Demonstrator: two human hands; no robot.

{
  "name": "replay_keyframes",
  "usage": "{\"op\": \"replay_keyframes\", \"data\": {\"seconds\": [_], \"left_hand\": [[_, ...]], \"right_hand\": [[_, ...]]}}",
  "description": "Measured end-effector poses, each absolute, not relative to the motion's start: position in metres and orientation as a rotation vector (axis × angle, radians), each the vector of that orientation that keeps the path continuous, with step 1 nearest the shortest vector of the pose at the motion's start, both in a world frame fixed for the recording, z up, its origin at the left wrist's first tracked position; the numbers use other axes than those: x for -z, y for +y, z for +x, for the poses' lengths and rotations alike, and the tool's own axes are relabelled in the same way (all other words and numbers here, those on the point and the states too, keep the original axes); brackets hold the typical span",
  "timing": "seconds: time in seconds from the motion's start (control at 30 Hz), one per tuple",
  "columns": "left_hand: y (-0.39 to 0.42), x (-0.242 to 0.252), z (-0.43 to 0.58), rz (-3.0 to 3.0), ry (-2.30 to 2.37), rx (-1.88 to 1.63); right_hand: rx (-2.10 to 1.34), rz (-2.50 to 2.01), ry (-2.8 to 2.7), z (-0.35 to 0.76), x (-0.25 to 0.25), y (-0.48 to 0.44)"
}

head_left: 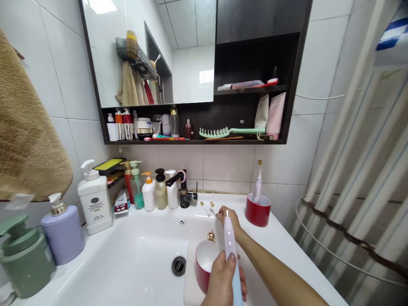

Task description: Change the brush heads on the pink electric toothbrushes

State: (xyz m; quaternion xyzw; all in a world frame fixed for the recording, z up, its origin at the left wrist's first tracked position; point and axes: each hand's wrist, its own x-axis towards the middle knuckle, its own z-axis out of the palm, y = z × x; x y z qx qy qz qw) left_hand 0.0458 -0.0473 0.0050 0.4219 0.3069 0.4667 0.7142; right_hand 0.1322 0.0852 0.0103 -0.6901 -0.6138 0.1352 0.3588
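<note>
My left hand is wrapped round an electric toothbrush handle, pink at the top and pale blue below, tilted upward with its bare metal shaft showing. Behind that handle my right hand reaches to the back ledge, its fingers extended and partly covered. Just left of its fingertips lie two small brush heads, one brush head beside the other brush head. A red cup with a white inside stands at the left hand, partly hidden by it.
The white sink has a black drain and black faucet. At right, another red cup holds a toothbrush. Several pump bottles line the left and back. Above hangs a dark cabinet; pipes run along the right.
</note>
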Motion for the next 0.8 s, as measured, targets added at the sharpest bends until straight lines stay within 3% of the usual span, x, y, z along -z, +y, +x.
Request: {"op": "replay_keyframes", "data": {"seconds": [0.33,0.57,0.8], "left_hand": [[-0.037,-0.004,0.049,0.776,0.656,-1.093],[-0.038,-0.008,0.044,0.830,0.663,-1.113],[-0.051,-0.008,0.045,0.991,0.626,-0.950]], "right_hand": [[-0.229,-1.945,-1.762,0.098,-0.014,0.124],[-0.464,-1.841,-1.751,0.083,-0.025,0.104],[-0.698,-1.579,-1.449,0.149,-0.051,0.022]]}}
